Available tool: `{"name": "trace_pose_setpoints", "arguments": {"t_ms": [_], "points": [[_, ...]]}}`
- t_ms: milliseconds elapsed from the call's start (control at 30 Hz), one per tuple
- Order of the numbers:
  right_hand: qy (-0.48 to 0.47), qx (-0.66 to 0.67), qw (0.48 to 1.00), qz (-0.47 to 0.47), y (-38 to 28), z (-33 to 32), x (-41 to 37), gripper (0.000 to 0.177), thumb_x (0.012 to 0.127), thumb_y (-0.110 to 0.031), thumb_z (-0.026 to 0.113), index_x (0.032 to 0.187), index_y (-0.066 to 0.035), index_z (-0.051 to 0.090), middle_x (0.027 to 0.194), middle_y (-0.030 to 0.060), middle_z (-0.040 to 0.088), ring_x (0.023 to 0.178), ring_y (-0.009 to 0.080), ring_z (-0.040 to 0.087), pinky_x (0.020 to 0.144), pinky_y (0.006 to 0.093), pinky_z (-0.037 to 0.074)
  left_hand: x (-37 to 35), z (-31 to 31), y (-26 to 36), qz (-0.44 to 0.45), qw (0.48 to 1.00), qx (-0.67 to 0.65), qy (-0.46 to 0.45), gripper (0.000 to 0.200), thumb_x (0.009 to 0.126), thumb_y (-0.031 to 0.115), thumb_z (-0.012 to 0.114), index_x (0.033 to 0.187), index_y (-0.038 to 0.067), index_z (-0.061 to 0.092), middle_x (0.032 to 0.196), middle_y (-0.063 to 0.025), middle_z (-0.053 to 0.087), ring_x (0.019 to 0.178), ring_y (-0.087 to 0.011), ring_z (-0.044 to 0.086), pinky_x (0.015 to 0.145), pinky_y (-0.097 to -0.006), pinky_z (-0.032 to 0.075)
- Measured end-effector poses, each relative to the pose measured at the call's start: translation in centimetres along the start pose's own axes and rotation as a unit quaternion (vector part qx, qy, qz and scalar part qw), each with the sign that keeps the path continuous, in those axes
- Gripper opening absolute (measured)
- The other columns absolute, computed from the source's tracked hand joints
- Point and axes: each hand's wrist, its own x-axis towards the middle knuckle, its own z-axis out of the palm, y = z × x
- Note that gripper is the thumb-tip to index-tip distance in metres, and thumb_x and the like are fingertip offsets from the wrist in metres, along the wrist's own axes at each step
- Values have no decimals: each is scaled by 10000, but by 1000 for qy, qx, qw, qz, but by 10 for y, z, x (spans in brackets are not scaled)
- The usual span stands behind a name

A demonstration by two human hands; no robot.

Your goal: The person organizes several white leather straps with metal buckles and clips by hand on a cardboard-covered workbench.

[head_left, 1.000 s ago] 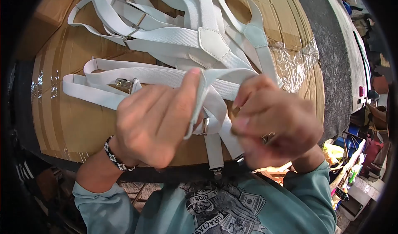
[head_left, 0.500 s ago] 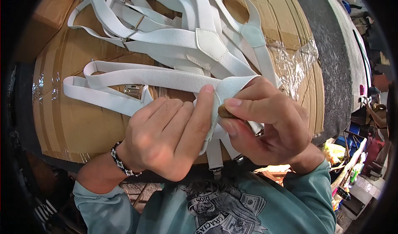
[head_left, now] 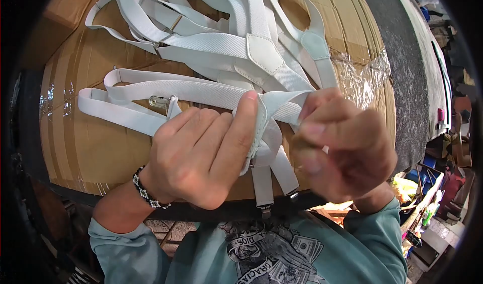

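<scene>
My left hand [head_left: 198, 155] is closed on a pair of white suspenders [head_left: 176, 85], its index finger lying along the stitched white patch [head_left: 261, 125] where the straps join. One strap runs from that patch to the fingers of my right hand [head_left: 352, 145], which is pinched and smeared by motion. A small brown piece [head_left: 301, 142] shows dimly between the right thumb and fingers, just clear of the patch. Below, two strap ends hang toward my shirt, with a dark metal clip [head_left: 265, 209] on one. Another clip [head_left: 159, 101] lies left of my left hand.
Several more white suspenders [head_left: 211, 45] are heaped at the back of the taped cardboard [head_left: 85, 148] work surface. Loose clear tape [head_left: 365, 77] sticks up at its right. A cardboard box [head_left: 68, 9] stands at the back left. Cluttered goods [head_left: 427, 183] lie beyond on the right.
My right hand has moved right, away from the patch, with the brown piece now blurred. The strap between my hands is stretched out more. My left hand keeps its grip.
</scene>
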Motion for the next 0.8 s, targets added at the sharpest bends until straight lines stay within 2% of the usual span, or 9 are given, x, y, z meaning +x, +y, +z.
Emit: {"name": "trace_pose_setpoints", "arguments": {"t_ms": [100, 233, 400, 533, 700, 800], "points": [[19, -5, 1000, 16, 0, -2, -1, 273, 863, 120, 641, 1113, 75, 542, 909, 164, 645, 737, 212, 597, 778, 413, 490, -1, 1, 2, -4, 1000, -1, -3, 409, 763, -26, 722, 1103, -236, 636, 782, -199, 667, 627, -246, 656, 540, -340, 525], [15, -23, 1000, -11, 3, 6, 0, 272, 852, 119, 671, 1094, 89, 549, 885, 175, 658, 733, 226, 617, 742, 410, 493, 1, 0, 6, 0, 1000, -15, -13, 398, 760, -22, 709, 1086, -240, 638, 811, -212, 686, 635, -252, 665, 547, -343, 535], [9, -63, 997, -48, 7, 8, 4, 279, 831, 124, 698, 1074, 87, 565, 839, 182, 666, 683, 226, 611, 714, 397, 478, 1, 4, 8, 4, 1000, -12, 15, 344, 771, -15, 690, 1029, -238, 641, 895, -270, 713, 629, -268, 676, 536, -350, 543], [17, -77, 996, -40, 7, 12, 4, 282, 810, 137, 700, 1056, 73, 578, 830, 165, 667, 661, 221, 601, 710, 396, 470, 1, 6, 9, 3, 1000, -8, 22, 267, 806, -16, 678, 965, -227, 645, 921, -287, 719, 627, -267, 681, 520, -345, 541], [-20, -74, 997, -23, 3, 10, 6, 271, 776, 133, 702, 1012, 39, 607, 831, 136, 679, 658, 212, 607, 722, 410, 472, -4, 10, 10, 9, 1000, -17, 12, 210, 847, -20, 653, 922, -216, 647, 919, -285, 719, 609, -254, 665, 500, -335, 528], [-55, -54, 997, -12, -1, 8, 8, 252, 779, 112, 704, 998, 23, 618, 832, 125, 685, 662, 207, 615, 742, 415, 473, -4, 10, 8, 12, 1000, -18, 13, 246, 818, -7, 672, 942, -218, 651, 885, -269, 713, 596, -248, 648, 490, -335, 517]]}}
